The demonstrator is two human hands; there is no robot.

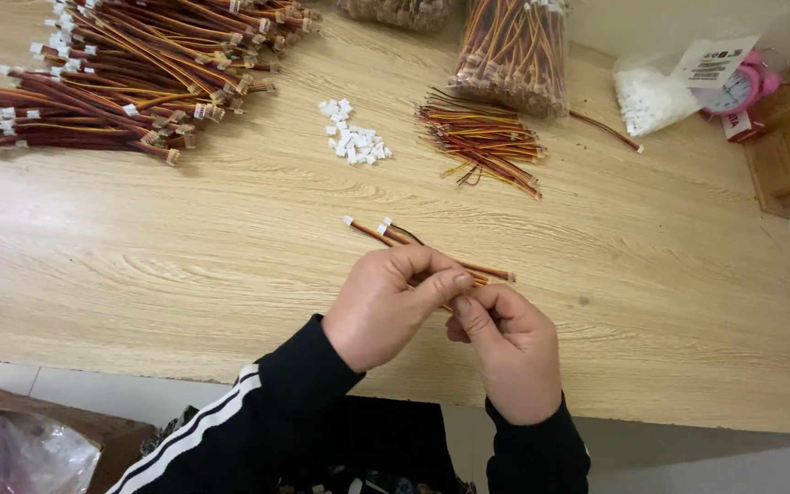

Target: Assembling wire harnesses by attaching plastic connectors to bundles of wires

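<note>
Your left hand (386, 302) and right hand (505, 343) pinch a short wire bundle (395, 236) together above the tabletop (230, 256), its white plugs (365, 223) pointing clear for handling.

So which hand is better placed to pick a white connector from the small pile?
Probably the left hand: the white connectors lie up and left of it, while the right hand sits farther off. Both hold the wire bundle.

A heap of wire bundles (139, 73) lies on the tabletop (230, 238). Loose white connectors (354, 142) sit nearby. A pink clock (738, 87) stands far right.
</note>
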